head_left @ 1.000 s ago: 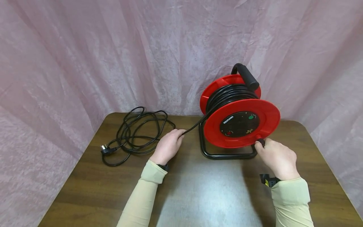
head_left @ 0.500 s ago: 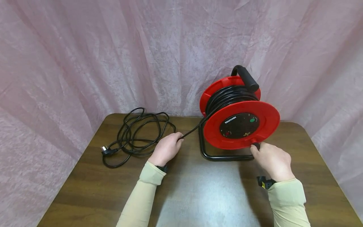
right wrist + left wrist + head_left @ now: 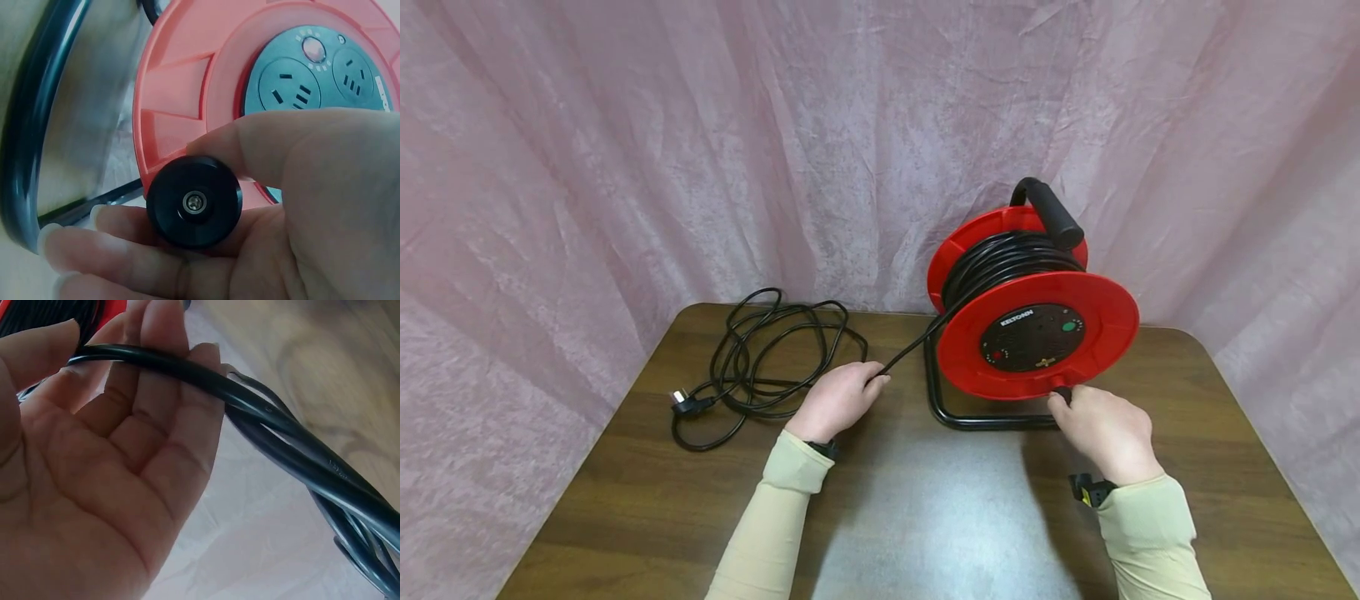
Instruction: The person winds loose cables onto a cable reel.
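A red cable reel (image 3: 1105, 321) with black cable (image 3: 1011, 258) wound on its drum stands on a black tubular frame (image 3: 985, 422) at the right. My right hand (image 3: 1108, 425) grips the reel's black crank knob (image 3: 194, 201), thumb on one side and fingers on the other. To the left of the reel, my left hand (image 3: 835, 400) holds the stretch of cable that runs to the drum. In the left wrist view the cable (image 3: 156, 360) crosses the fingers, with the thumb near it. Loose coils of cable (image 3: 741, 367) lie left of that hand, ending in a black plug (image 3: 688, 404).
The wooden table (image 3: 625, 517) carries the reel and the coils. A pink curtain (image 3: 850, 150) hangs right behind its back edge. The reel's black carrying handle (image 3: 1054, 215) rises above the drum.
My right hand has moved left with the knob, and the reel's face has turned slightly clockwise. My left hand still holds the cable, a little lower in view. The whole view has shifted slightly.
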Demonstrator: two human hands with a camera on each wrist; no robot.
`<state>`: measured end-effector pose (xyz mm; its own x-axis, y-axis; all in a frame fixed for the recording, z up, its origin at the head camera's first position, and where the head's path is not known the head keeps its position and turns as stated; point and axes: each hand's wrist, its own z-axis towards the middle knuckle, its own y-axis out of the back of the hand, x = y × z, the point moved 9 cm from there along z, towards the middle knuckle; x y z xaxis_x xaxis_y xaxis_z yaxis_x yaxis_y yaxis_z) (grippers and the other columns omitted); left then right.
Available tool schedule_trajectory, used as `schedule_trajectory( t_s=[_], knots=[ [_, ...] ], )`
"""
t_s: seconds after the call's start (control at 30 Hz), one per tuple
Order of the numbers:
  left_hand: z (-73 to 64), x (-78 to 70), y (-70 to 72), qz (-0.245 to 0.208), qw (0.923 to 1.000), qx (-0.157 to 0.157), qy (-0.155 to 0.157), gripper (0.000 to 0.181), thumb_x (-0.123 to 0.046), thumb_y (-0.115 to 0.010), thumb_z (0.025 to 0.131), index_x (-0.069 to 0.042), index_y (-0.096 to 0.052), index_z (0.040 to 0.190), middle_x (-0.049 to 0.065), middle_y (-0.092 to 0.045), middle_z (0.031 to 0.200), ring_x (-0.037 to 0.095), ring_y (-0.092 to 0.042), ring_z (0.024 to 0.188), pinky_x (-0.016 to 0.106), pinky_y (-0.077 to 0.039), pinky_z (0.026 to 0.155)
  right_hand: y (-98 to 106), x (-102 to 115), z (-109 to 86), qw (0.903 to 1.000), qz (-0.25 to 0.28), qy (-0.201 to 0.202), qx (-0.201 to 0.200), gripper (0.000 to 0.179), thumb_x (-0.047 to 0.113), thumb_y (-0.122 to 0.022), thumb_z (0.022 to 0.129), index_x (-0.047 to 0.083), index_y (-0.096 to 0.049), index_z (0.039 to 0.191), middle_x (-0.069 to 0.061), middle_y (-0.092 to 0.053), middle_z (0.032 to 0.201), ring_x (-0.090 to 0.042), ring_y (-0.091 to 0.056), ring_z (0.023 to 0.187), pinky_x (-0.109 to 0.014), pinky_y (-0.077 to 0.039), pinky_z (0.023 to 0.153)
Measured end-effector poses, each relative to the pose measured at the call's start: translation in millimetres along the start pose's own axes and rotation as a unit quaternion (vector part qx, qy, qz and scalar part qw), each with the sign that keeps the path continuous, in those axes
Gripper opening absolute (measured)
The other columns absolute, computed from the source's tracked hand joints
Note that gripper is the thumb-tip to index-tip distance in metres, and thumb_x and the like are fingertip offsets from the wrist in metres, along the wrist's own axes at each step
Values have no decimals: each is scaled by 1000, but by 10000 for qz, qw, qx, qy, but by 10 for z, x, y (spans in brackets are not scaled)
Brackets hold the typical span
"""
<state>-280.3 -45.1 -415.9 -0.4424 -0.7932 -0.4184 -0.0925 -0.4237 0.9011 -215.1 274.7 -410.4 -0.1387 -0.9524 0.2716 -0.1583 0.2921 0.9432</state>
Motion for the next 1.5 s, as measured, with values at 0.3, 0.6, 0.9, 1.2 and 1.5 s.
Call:
schedule_trajectory(
  t_s=[0.3,0.6,0.9,1.2,1.5],
  knots=[
    [-12,-24,33,-63,9998,188,-98,27,-29,-58,107,-16,-60,83,-2,-51,69,18,-51,67,36,-47,67,-17,34,-13,9999,-2,-44,100,46,35,-37,102,12,-57,68,-5,-56,63,-28,-58,62,-50,-44,53],
    [-43,13,12,-158,9991,394,-77,26,-21,-56,107,-6,-71,124,5,-72,107,20,-67,97,40,-53,90,-67,129,-15,9999,-48,73,56,47,35,-38,103,13,-61,68,-6,-59,64,-34,-62,65,-53,-46,53],
    [-24,-21,39,-186,9993,190,-269,24,-20,-57,107,-6,-70,122,3,-72,104,16,-66,90,38,-54,85,-104,242,-16,9996,-65,254,-85,48,34,-41,102,15,-60,63,-4,-58,60,-32,-60,61,-53,-46,51],
    [-32,-11,52,-79,9995,216,-232,26,-13,-57,105,-7,-69,127,6,-72,116,22,-68,105,40,-53,95,-130,327,-16,9988,-73,385,-296,50,33,-43,102,14,-60,60,-8,-58,60,-37,-61,60,-54,-46,50],
    [-56,-35,91,1,9991,-35,-419,25,-15,-63,104,-10,-70,127,5,-74,114,21,-70,101,40,-55,90,-138,390,-34,9978,-57,462,-462,48,32,-47,101,13,-61,59,-9,-60,60,-40,-61,61,-53,-45,49]
  ],
)
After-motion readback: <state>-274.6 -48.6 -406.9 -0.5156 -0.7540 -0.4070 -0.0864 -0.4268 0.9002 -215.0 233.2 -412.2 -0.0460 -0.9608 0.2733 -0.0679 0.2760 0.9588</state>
